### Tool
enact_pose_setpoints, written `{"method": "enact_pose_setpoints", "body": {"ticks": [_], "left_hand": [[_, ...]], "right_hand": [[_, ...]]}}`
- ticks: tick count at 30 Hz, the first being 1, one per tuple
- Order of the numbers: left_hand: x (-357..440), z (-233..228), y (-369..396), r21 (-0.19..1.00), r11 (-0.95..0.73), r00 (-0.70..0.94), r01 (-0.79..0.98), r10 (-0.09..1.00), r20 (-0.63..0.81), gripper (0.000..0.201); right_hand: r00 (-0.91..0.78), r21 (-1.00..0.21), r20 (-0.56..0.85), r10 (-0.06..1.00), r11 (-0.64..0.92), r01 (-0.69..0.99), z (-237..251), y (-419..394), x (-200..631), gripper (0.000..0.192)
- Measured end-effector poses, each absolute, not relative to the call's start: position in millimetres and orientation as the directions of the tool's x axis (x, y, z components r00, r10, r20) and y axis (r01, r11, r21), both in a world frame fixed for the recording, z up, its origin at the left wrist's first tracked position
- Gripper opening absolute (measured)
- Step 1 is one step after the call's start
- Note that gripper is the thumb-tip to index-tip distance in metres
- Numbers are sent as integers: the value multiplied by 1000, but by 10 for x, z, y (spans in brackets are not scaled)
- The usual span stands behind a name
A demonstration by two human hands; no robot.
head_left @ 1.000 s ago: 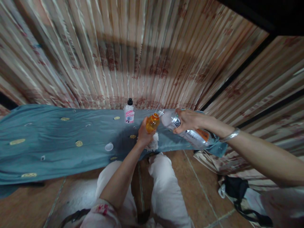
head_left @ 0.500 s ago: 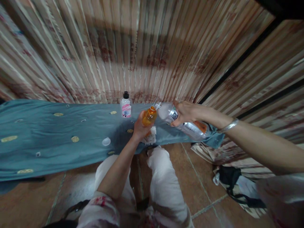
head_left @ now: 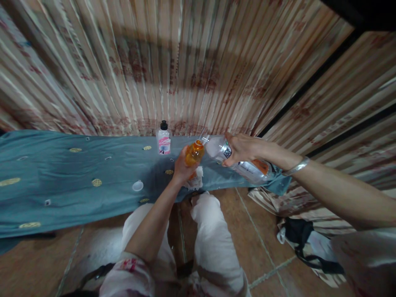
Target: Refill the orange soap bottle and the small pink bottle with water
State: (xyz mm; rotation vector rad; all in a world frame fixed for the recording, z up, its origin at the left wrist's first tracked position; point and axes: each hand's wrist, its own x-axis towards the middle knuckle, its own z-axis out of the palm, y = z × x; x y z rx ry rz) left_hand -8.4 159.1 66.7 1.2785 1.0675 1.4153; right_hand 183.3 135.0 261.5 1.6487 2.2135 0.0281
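My left hand (head_left: 182, 165) is wrapped round a small orange bottle (head_left: 194, 153), its open mouth tipped up to the right. My right hand (head_left: 239, 147) grips a large clear plastic bottle (head_left: 216, 148) with a silver and orange label. That bottle lies tilted, neck toward the left, and its mouth is close to the orange bottle's mouth. Whether the two mouths touch, I cannot tell. Below my left hand, a crumpled whitish piece (head_left: 195, 181), perhaps tissue, lies on the cloth. A clear bottle with a black cap and pink label (head_left: 163, 142) stands upright to the left.
A blue-green cloth (head_left: 71, 165) with yellow patterns covers the narrow surface before me. On it lies a small round white lid (head_left: 137, 185). Behind hangs a pleated striped curtain (head_left: 148, 82). Dark and pale fabric items (head_left: 309, 243) lie on the tiled floor at right.
Hardly anything differs. The view has shifted slightly, and both hands keep hold of their bottles in almost the same pose.
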Motion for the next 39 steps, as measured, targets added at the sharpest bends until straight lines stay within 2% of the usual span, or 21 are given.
{"method": "enact_pose_setpoints", "body": {"ticks": [7,16,29,39], "left_hand": [[-85,634,1590,968,-251,-23,-9,968,251,73],[-91,516,1659,893,-389,58,227,921,386,73],[-79,550,1621,862,-429,84,268,902,423,69],[-72,575,1614,887,-398,81,234,917,390,71]], "right_hand": [[-258,209,-274,926,319,924,2631,1330,1838,65],[-225,251,-291,930,301,920,2633,1328,1838,66],[-215,275,-292,932,297,914,2652,1330,1810,58],[-226,272,-286,931,305,913,2610,1361,1880,62]]}}
